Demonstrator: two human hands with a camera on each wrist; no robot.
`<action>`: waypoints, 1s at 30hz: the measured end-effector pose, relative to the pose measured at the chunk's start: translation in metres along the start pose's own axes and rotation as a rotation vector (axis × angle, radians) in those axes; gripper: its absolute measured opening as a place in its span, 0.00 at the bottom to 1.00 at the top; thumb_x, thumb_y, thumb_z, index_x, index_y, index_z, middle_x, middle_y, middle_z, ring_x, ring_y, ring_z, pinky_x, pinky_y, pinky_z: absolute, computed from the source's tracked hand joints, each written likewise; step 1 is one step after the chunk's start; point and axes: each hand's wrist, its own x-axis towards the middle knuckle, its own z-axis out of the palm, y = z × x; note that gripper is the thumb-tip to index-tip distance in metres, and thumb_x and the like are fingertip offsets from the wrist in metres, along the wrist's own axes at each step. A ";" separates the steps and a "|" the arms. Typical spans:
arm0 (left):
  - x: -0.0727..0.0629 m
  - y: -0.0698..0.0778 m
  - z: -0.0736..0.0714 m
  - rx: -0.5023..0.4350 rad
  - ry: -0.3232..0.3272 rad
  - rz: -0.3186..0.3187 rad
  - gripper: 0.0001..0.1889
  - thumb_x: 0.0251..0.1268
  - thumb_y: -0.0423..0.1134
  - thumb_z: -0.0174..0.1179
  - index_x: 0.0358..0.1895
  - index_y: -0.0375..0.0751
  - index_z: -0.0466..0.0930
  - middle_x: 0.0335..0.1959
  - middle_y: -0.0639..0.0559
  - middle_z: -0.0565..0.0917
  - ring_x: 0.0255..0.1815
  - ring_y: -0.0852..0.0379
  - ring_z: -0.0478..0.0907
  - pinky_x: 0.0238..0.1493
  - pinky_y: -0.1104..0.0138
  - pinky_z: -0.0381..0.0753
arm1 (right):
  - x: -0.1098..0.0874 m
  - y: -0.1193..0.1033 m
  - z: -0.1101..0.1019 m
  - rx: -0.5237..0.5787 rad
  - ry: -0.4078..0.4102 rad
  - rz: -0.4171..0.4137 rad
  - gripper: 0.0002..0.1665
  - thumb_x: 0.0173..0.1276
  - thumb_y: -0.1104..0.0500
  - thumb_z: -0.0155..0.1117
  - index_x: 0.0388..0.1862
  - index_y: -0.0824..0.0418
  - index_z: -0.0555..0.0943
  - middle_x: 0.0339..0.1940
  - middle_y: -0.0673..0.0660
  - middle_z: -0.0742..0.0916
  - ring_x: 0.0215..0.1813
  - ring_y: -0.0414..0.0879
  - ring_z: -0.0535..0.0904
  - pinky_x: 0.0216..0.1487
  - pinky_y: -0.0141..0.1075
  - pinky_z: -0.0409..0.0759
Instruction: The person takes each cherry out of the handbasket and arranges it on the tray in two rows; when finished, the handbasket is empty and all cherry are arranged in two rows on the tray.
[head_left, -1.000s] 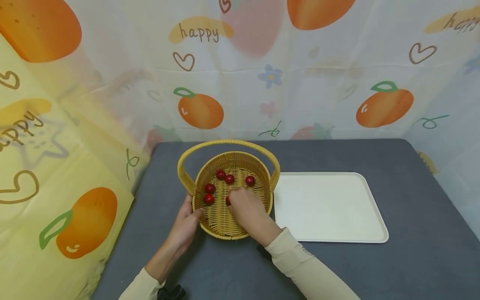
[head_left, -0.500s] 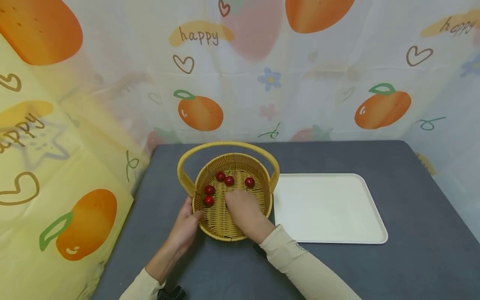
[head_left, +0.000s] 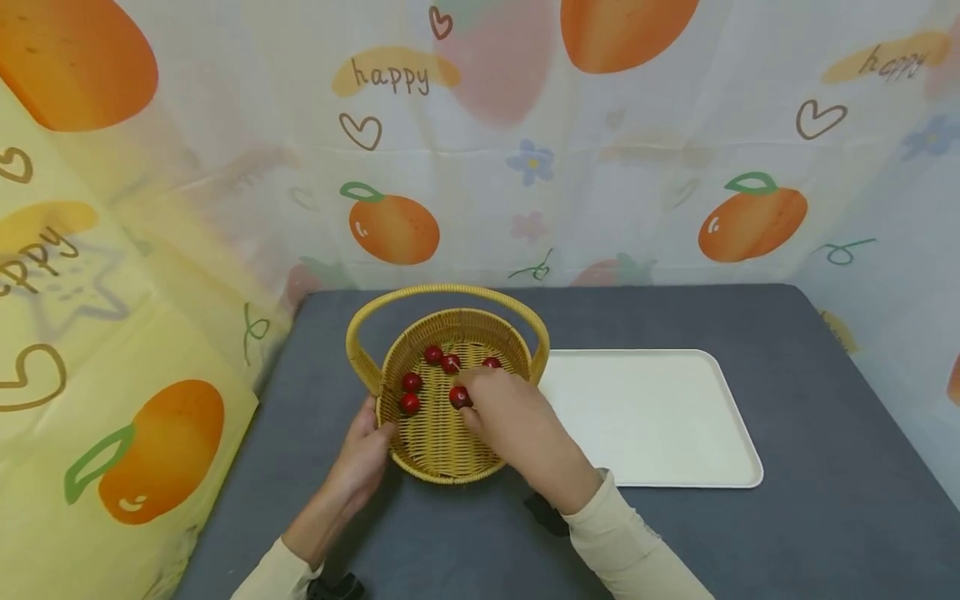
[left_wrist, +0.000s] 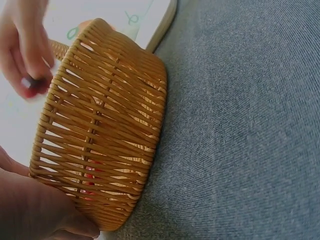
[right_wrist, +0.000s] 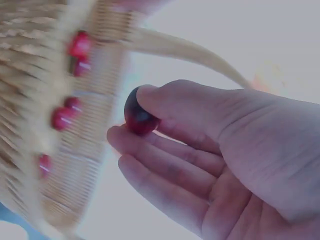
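A round yellow wicker basket (head_left: 438,450) with a tall arched handle (head_left: 450,289) stands on the grey table. My left hand (head_left: 358,465) holds its left side, thumb over the rim. Several red cherries (head_left: 411,382) lie on the basket's floor, mostly toward the left and back. Over the basket, my right hand (head_left: 528,429) pinches one dark red cherry (right_wrist: 139,114) between thumb and fingertips, shown closely in the right wrist view. That cherry is above the rim in the left wrist view, blurred. The right hand partly covers another cherry (head_left: 491,362) at the back right.
A white rectangular tray (head_left: 652,417) lies just right of the basket on the grey cloth-covered table (head_left: 810,500). Behind the table hangs a fruit-printed curtain (head_left: 630,167), and a yellowish part of it (head_left: 150,333) borders the left side.
My right hand has lifted a cherry from the basket floor, moving up and slightly right. My left hand keeps its hold on the basket. The head view has shifted slightly.
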 end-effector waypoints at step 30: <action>0.001 -0.001 -0.006 0.031 -0.026 -0.026 0.40 0.71 0.19 0.37 0.85 0.36 0.40 0.85 0.38 0.51 0.82 0.44 0.52 0.79 0.45 0.55 | -0.044 0.131 -0.041 0.217 0.203 0.197 0.17 0.72 0.64 0.71 0.59 0.61 0.85 0.51 0.57 0.92 0.56 0.62 0.86 0.59 0.58 0.82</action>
